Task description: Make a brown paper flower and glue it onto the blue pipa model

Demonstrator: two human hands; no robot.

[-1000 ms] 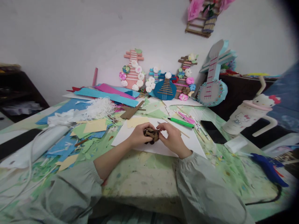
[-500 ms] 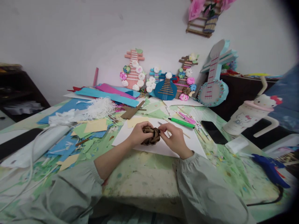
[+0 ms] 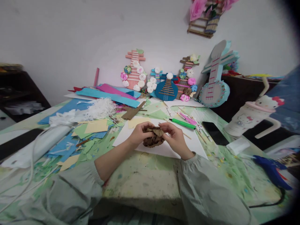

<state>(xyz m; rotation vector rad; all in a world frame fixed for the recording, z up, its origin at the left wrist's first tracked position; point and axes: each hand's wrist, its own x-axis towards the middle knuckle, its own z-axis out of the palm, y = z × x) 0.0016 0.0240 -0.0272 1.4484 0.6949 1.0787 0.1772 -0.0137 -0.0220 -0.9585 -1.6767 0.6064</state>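
A brown crumpled paper flower [image 3: 154,140] is held between my two hands, just above a white sheet of paper [image 3: 187,147]. My left hand [image 3: 140,135] grips it from the left, thumb across its front. On the other side, my right hand [image 3: 173,137] pinches its upper right edge, with the thumb and fingers bent around the paper. Part of the flower is hidden behind the fingers. Close beyond my right hand lies a green pen [image 3: 182,123].
Paper scraps [image 3: 93,137] and white string [image 3: 103,109] cover the left side. Decorated paper lutes [image 3: 167,89] lean on the wall behind. At right are a phone [image 3: 215,133], a white cup [image 3: 248,117] and a blue glue gun [image 3: 270,170].
The brown flower has turned between my hands, so that a folded petal now faces up and its layers show below. My right fingers have shifted onto its upper edge.
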